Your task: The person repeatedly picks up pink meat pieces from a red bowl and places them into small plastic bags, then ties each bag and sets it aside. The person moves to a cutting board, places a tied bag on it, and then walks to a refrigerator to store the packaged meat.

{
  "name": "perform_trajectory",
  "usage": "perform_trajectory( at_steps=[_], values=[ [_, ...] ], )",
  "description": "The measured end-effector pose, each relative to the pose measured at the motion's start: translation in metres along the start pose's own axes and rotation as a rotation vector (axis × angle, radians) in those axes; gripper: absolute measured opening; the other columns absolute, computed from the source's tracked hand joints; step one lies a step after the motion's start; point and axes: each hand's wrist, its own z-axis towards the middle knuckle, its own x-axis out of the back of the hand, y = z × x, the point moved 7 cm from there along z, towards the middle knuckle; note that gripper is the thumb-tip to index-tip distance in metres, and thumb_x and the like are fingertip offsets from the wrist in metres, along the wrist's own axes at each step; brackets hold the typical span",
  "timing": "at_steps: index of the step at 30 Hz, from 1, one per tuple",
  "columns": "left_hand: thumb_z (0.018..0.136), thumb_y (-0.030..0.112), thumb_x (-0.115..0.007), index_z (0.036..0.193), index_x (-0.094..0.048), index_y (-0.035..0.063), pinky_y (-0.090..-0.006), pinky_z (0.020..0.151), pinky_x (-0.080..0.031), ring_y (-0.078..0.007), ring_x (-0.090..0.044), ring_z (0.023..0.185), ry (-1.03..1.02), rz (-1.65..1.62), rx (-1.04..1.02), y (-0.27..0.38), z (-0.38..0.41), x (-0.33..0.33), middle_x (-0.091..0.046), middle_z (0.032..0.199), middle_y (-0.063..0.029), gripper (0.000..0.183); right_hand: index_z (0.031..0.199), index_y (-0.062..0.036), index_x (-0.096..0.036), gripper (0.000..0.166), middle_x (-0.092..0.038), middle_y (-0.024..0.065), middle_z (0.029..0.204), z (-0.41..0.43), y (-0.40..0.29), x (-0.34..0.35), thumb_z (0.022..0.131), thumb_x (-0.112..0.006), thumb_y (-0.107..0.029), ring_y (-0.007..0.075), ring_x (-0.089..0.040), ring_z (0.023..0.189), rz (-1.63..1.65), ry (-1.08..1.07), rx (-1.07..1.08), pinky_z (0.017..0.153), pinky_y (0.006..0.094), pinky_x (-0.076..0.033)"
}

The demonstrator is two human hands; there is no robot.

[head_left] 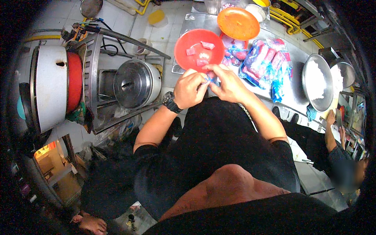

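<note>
My left hand [189, 89], with a black watch on its wrist, pinches the end of a small blue-tinted plastic bag [209, 79]. Opposite it, my right hand [230, 85] has thumb and fingers on the same bag, which seems to hold something pinkish; the fingers partly hide it. Just beyond both hands is a red plastic bowl [183, 60] with several pink pieces [202, 62] in it, perhaps meat. To the right, plastic-wrapped packs [265, 60] of reddish food lie piled on the steel table [296, 50], beside smaller knotted bags [235, 55].
An orange plastic bowl [238, 23] sits behind the red one. Steel bowls of white material, one a large bowl [327, 88], stand at right. A lidded pot [132, 83] rests on a metal rack [95, 79] at left. Another person [311, 144] holds a knife farther right.
</note>
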Motion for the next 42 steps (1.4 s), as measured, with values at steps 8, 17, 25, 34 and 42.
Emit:
perform_trajectory(
  at_steps=[8,17,25,34,42],
  values=[
    [0.099,0.006,-0.065,0.099,-0.055,0.007,-0.0276,0.076,-0.053,-0.0103,-0.065,0.085,-0.137,-1.187,0.706,-0.058,-0.031,-0.048,-0.065,0.091,-0.0018,0.011,0.116,-0.0057,-0.065,0.037,-0.068,0.0109,0.106,-0.013,0.005,0.012,0.081,-0.074,-0.008,0.0306,-0.064,0.102,-0.172,0.237,0.24,0.089,0.0434,-0.049],
    [0.102,0.008,-0.064,0.099,-0.057,0.0034,-0.0278,0.08,-0.052,-0.0092,-0.062,0.093,-0.111,-0.91,0.602,-0.041,-0.035,-0.058,-0.066,0.102,-0.0051,0.009,0.092,-0.003,-0.072,0.012,-0.069,0.0095,0.089,-0.038,-0.004,0.022,0.082,-0.078,-0.004,0.0288,-0.066,0.085,-0.108,0.232,0.147,0.074,0.0383,-0.052],
    [0.102,0.011,-0.063,0.101,-0.059,0.0044,-0.0266,0.071,-0.051,-0.0096,-0.064,0.085,-0.254,-0.442,0.771,-0.066,-0.062,-0.056,-0.069,0.093,-0.004,0.008,0.089,-0.0035,-0.071,0.008,-0.067,0.0111,0.085,-0.062,0.017,0.018,0.082,-0.076,-0.005,0.0314,-0.064,0.081,-0.302,0.116,0.065,0.074,0.0392,-0.052],
    [0.102,0.017,-0.066,0.102,-0.057,0.0088,-0.024,0.068,-0.048,-0.0065,-0.06,0.078,-0.256,-0.952,0.677,-0.048,-0.055,-0.073,-0.069,0.094,-0.0023,0.012,0.097,-0.0071,-0.071,0.015,-0.067,0.0087,0.093,-0.034,-0.001,0.011,0.082,-0.074,-0.007,0.0295,-0.066,0.089,-0.197,0.029,0.242,0.076,0.0403,-0.053],
    [0.083,-0.002,-0.069,0.09,-0.062,0.002,-0.0367,0.079,-0.057,-0.0333,-0.069,0.09,-0.175,0.116,-0.035,0.003,-0.003,-0.043,-0.068,0.1,-0.0155,0.01,0.107,-0.0012,-0.064,0.01,-0.07,0.0156,0.095,-0.039,0.036,-0.005,0.099,-0.063,-0.007,0.0303,-0.07,0.083,0.124,0.238,-0.102,0.076,0.0368,-0.054]
  ],
)
